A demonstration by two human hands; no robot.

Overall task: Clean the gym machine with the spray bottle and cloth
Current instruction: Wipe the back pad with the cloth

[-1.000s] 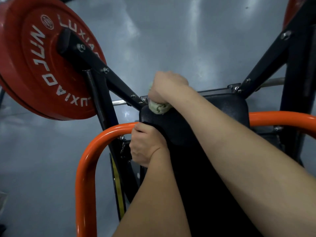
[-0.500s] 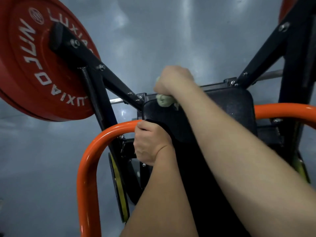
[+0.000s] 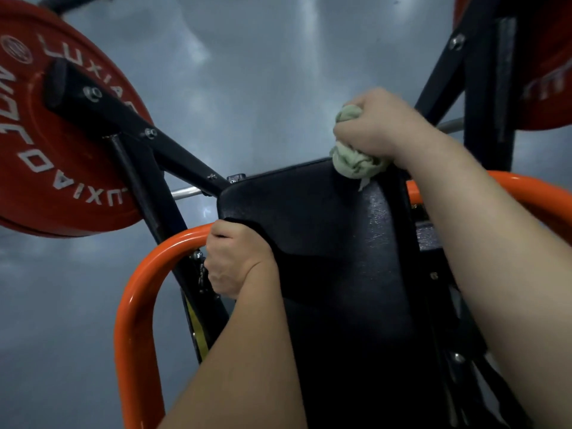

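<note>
cloth (image 3: pixel 356 164) clenched in the right hand (image 3: pixel 377 125) touches the pad (image 3: pixel 309 218) top; left hand (image 3: pixel 235 258) apparently grips the pad edge.

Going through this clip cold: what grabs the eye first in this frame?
The big red weight plate with white lettering fills the upper left, and the bright orange bar curves below it. At centre right, the right hand grips a balled-up green cloth against the top edge of the black pad, while the left hand grips the pad's left edge.
</note>
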